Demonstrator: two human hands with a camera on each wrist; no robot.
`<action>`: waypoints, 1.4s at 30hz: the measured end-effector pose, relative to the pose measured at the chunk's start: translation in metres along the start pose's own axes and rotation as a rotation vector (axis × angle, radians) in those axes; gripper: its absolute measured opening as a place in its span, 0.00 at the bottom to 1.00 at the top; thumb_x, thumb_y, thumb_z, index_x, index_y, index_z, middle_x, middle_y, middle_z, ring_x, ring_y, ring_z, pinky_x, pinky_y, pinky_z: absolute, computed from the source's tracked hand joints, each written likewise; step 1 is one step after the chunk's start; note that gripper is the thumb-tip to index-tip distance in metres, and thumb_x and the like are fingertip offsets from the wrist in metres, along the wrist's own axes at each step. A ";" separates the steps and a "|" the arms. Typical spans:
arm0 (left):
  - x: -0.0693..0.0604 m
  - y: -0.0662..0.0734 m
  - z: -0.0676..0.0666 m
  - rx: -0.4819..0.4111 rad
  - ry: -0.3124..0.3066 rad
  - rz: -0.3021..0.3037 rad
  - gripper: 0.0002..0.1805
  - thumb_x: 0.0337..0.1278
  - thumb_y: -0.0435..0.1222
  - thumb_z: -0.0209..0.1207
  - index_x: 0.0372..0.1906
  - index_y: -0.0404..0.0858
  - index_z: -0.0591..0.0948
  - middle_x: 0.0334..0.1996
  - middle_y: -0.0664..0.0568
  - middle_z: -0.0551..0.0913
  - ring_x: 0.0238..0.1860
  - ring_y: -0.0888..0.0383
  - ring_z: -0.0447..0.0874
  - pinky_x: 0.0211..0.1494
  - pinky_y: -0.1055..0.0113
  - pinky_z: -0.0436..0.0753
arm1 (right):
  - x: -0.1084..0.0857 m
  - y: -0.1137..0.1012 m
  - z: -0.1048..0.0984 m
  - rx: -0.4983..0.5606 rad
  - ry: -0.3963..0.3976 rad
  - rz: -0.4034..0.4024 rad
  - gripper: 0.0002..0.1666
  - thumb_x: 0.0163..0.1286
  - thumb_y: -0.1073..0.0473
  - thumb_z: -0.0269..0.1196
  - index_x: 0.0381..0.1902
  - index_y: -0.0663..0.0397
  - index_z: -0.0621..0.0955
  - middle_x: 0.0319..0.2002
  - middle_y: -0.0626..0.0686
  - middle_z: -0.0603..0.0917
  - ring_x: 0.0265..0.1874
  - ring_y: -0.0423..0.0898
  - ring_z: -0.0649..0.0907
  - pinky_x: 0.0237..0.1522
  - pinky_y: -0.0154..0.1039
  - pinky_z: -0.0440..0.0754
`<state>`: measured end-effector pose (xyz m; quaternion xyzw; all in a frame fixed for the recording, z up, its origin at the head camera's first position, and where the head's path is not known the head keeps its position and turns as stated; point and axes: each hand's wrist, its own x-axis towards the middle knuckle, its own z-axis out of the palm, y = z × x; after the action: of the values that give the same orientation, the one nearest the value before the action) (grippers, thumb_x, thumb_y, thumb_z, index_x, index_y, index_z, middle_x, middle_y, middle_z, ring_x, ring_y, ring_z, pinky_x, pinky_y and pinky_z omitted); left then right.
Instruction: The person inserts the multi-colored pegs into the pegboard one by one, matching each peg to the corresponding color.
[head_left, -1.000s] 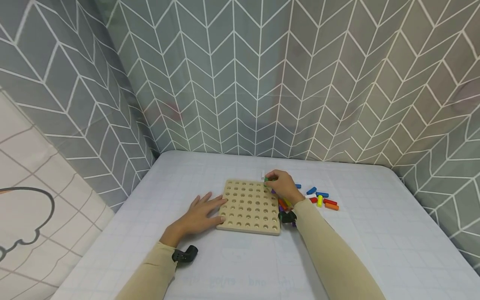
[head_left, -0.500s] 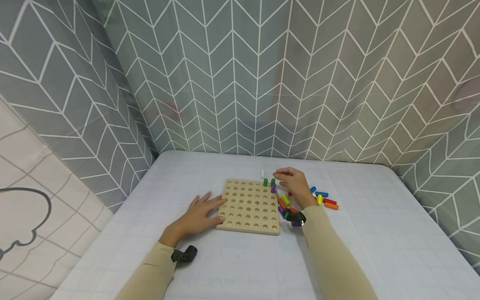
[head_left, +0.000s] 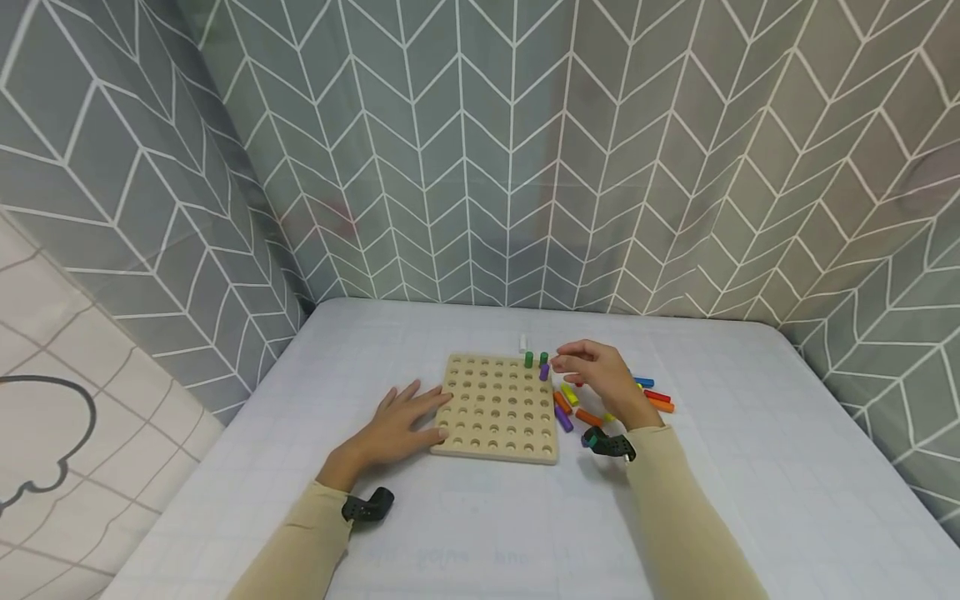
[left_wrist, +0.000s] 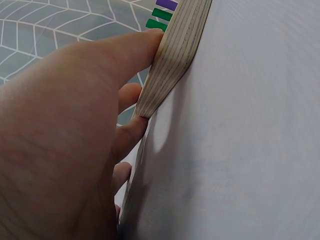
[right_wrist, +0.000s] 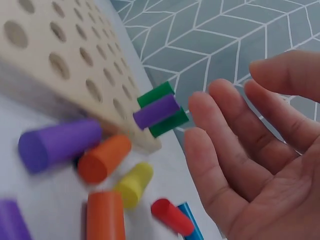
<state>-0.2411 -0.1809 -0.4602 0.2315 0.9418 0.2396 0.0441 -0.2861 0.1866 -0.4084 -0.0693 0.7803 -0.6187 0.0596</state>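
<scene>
- From my remote post I find the pale square wooden board, drilled with rows of round holes, flat on the white tabletop.
- The left hand rests at the board's left edge, touching it with thumb and fingertips; its grip is spread, the fingers apart from one another.
- The right hand is raised over the right side of the board, near its far corner. I record a loose grip: fingers slightly bent, thumb apart from them.
- Two green cylindrical pegs stand upright in neighbouring holes at the right end of the farthest row.
- An upright purple peg stands in the next row, in the rightmost hole, just beside the right hand's fingertips.
- A small white peg is just beyond the board's far edge.
- To the right of the board I note loose pegs lying on the tabletop, among them a yellow peg, a red peg, a blue peg, a lying purple peg and several orange pegs. The right hand and wrist hide part of this group in the head view.
- Behind the tabletop hangs grey fabric with white chevron lines.
</scene>
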 end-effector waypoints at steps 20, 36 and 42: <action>0.003 -0.001 0.002 0.004 -0.006 0.001 0.38 0.65 0.64 0.53 0.76 0.55 0.66 0.77 0.56 0.59 0.80 0.44 0.40 0.77 0.42 0.33 | -0.040 0.019 -0.040 -0.103 -0.001 -0.031 0.23 0.75 0.53 0.62 0.56 0.68 0.78 0.50 0.63 0.84 0.46 0.53 0.86 0.49 0.46 0.86; 0.001 0.000 0.000 0.012 -0.002 0.011 0.37 0.66 0.62 0.53 0.76 0.54 0.67 0.77 0.55 0.59 0.79 0.43 0.41 0.77 0.40 0.34 | -0.063 0.036 -0.046 -0.230 -0.093 -0.034 0.23 0.71 0.52 0.66 0.56 0.62 0.81 0.48 0.55 0.86 0.45 0.50 0.84 0.47 0.38 0.82; 0.001 0.000 -0.001 0.017 -0.002 0.020 0.37 0.66 0.63 0.53 0.76 0.53 0.67 0.77 0.55 0.59 0.79 0.42 0.42 0.77 0.39 0.35 | -0.066 0.040 -0.046 -0.242 -0.109 -0.003 0.21 0.71 0.51 0.67 0.54 0.59 0.82 0.46 0.54 0.87 0.48 0.50 0.84 0.54 0.42 0.78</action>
<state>-0.2415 -0.1807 -0.4595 0.2414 0.9415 0.2316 0.0407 -0.2305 0.2514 -0.4362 -0.1107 0.8447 -0.5154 0.0921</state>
